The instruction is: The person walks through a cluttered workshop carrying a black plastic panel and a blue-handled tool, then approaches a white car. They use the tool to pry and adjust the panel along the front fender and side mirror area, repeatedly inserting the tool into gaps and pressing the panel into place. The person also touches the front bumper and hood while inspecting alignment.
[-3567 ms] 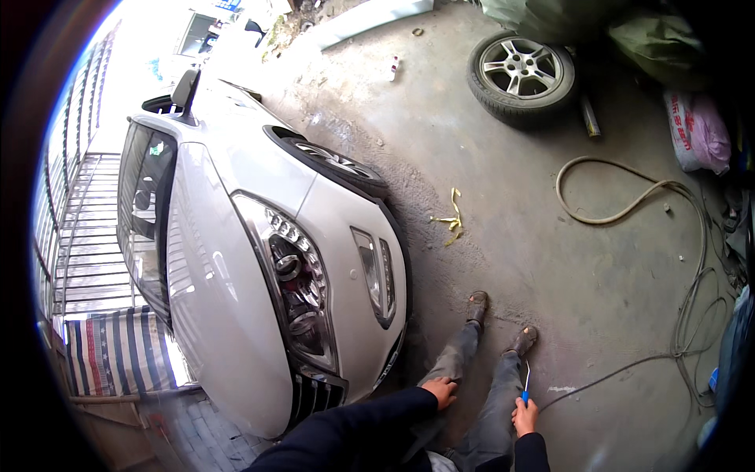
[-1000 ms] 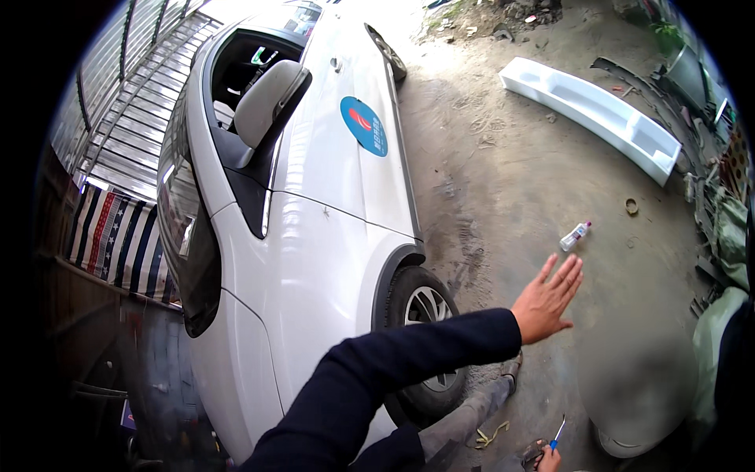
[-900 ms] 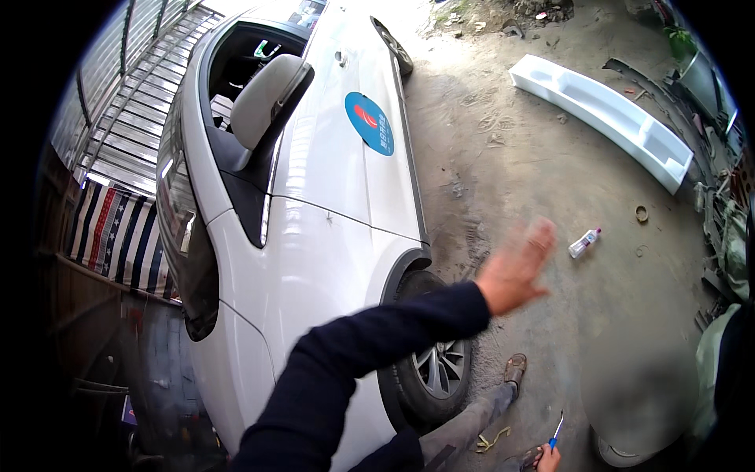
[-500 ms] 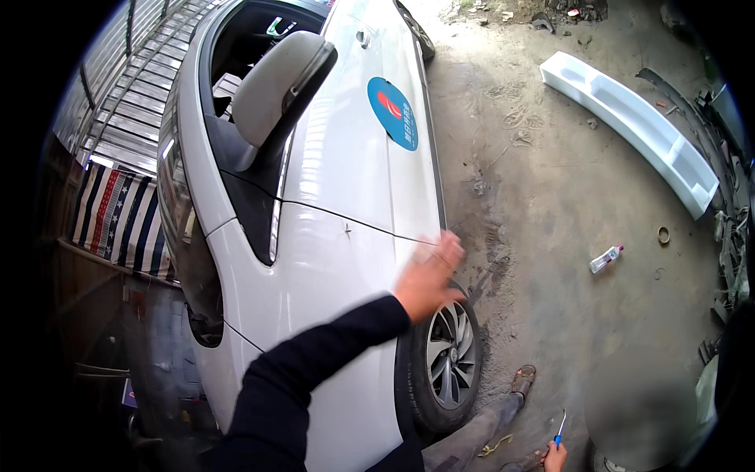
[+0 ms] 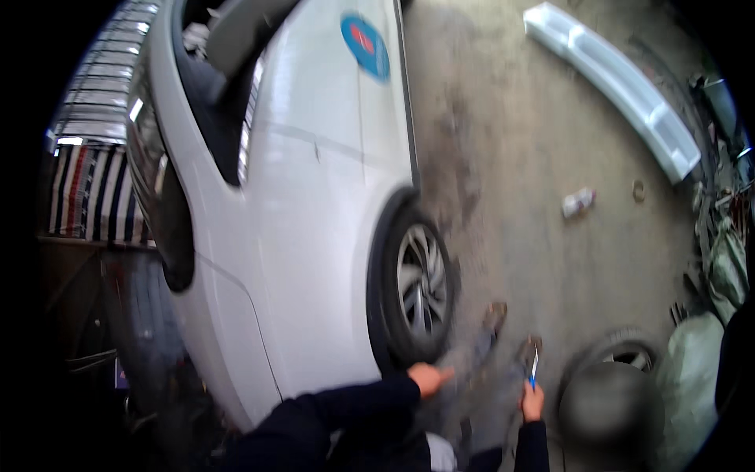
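Observation:
My left hand (image 5: 429,379) is beside the lower edge of the front wheel (image 5: 422,279) of a white car (image 5: 314,259). One finger stretches out to the right and I see nothing held; the other fingers are partly hidden and blurred. Further right, my right hand (image 5: 532,401) is closed around the blue handle of a slim tool (image 5: 535,367), its thin metal shaft pointing up and away. Motion blur hides the exact shape of the tip. The tool is over the ground near my feet (image 5: 495,313), apart from the car.
A long white curved part (image 5: 617,79) lies on the ground at the far right. Nearer are a small bottle (image 5: 579,203) and a ring-shaped roll (image 5: 638,190). A loose wheel (image 5: 629,354), partly covered by a blurred round patch, and a pale sack (image 5: 692,370) are at the lower right.
My left hand has come down and nearer, from above the front wheel to beside its lower edge. The right hand, with the tool, shows higher in the picture. The whole view has shifted.

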`<state>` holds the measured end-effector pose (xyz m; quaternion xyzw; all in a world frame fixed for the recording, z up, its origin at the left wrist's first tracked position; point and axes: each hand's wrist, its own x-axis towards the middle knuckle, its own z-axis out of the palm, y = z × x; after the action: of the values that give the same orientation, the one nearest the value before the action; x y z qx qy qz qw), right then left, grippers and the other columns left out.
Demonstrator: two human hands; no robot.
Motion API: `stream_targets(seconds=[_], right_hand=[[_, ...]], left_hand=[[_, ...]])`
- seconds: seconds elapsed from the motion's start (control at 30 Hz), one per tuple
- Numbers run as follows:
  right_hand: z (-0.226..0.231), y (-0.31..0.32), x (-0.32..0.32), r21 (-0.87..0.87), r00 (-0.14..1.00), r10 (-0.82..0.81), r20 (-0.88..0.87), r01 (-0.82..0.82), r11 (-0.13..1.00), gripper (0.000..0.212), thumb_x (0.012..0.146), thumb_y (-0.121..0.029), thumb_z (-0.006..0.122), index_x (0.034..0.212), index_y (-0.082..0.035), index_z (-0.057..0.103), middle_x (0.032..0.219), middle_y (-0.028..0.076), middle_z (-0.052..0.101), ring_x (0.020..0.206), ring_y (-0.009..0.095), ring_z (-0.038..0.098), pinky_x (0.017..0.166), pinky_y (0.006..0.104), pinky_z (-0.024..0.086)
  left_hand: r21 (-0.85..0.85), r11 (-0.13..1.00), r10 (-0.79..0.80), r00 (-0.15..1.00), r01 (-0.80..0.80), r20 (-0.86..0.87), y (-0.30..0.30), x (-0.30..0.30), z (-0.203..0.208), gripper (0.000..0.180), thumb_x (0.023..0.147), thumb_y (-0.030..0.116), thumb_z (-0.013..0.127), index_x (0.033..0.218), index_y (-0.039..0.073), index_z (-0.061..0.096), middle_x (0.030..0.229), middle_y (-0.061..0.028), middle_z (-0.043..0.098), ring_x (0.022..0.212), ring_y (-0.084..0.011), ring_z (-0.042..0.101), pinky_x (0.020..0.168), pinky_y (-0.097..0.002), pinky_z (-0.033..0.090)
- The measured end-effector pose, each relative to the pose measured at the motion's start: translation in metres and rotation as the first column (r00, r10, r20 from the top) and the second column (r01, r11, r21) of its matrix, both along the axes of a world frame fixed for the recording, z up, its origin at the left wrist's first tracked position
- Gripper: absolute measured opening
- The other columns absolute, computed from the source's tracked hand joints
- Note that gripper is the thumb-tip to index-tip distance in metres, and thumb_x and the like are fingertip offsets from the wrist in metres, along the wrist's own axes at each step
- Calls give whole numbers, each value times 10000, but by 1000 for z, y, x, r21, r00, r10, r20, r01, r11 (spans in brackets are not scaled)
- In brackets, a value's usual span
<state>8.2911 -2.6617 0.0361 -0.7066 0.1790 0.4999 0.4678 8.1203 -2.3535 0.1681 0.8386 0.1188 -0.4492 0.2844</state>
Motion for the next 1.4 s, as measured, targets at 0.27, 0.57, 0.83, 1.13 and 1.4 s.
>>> stream_targets(seconds=[0.27, 0.57, 0.83, 1.13, 1.4], right_hand=[[34, -38, 13, -74, 930, 360, -74, -365, 928, 264, 935, -267, 596, 861, -14, 595, 535, 42, 541, 413, 140, 508, 408, 302, 394], [16, -121, 11, -140, 800, 595, -79, -600, 787, 321, 909, -301, 603, 823, 7, 607, 566, 94, 591, 481, 189, 583, 494, 350, 452], [7, -153, -44, -128, 724, 690, 22, -682, 720, 359, 901, -337, 606, 826, 13, 626, 615, 141, 622, 586, 278, 641, 598, 417, 478], [-30, -248, -121, -221, 607, 776, 171, -745, 630, 340, 926, -327, 592, 873, 7, 625, 595, 90, 616, 510, 184, 607, 506, 345, 470], [12, -273, -152, -134, 698, 705, 125, -692, 709, 424, 896, -394, 596, 868, 29, 628, 726, 234, 651, 736, 396, 662, 698, 466, 492]], left_hand=[[3, 491, 832, 469, -871, -296, -128, -124, -21, 716, 999, 537, 367, 1447, -21, 381, 1479, -238, 408, 1390, -348, 372, 1150, -371, 280], [188, 445, 841, 337, -875, -423, -243, -132, -17, 948, 926, 689, 375, 1484, -69, 256, 1461, -312, 384, 1370, -401, 387, 1138, -397, 303], [84, 533, 791, 461, -842, -402, -312, -181, -14, 806, 969, 591, 404, 1429, -70, 377, 1437, -285, 434, 1359, -379, 407, 1129, -388, 313], [-22, 560, 807, 551, -828, -213, -394, -259, -14, 654, 962, 512, 466, 1365, -1, 510, 1347, -256, 537, 1262, -386, 500, 1085, -410, 369], [-68, 500, 816, 496, -863, -296, -470, -311, 12, 635, 972, 501, 464, 1362, 4, 514, 1380, -221, 528, 1300, -359, 482, 1097, -395, 364]])
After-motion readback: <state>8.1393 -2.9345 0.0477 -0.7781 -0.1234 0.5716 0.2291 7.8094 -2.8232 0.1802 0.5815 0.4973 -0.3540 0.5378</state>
